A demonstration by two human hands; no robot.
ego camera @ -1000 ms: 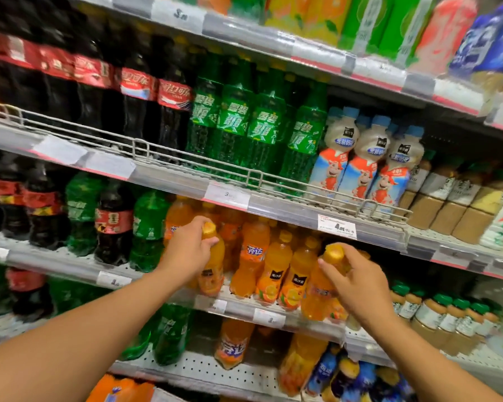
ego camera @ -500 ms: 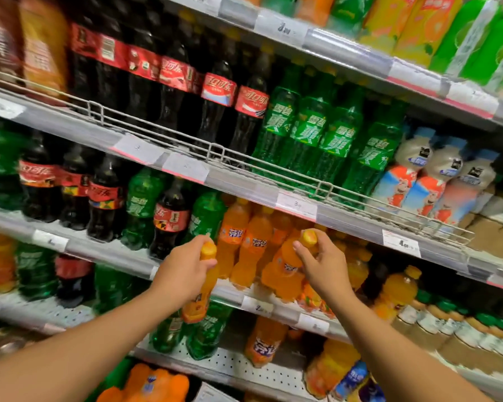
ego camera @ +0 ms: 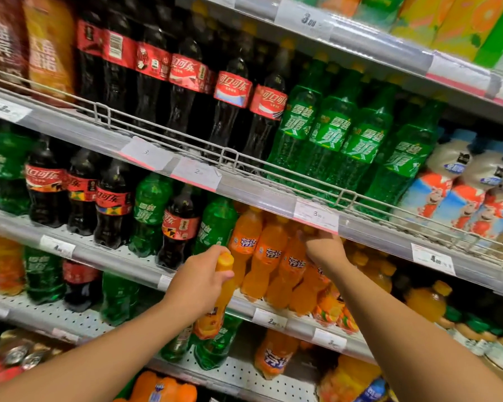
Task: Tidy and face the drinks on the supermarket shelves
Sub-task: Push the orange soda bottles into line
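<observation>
Orange juice bottle (ego camera: pixel 215 309) hanging off-shelf, gripped at neck by left hand (ego camera: pixel 198 288), likely awaiting a slot. Right hand (ego camera: pixel 324 250) reaching among Fanta bottles (ego camera: pixel 269 256) on middle shelf (ego camera: pixel 270 316), probably clearing space; grip unclear.

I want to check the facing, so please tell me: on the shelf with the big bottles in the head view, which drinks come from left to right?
Brown tea bottle → orange-label bottle → cola bottles → green soda bottles → white cartoon-label bottles.
</observation>
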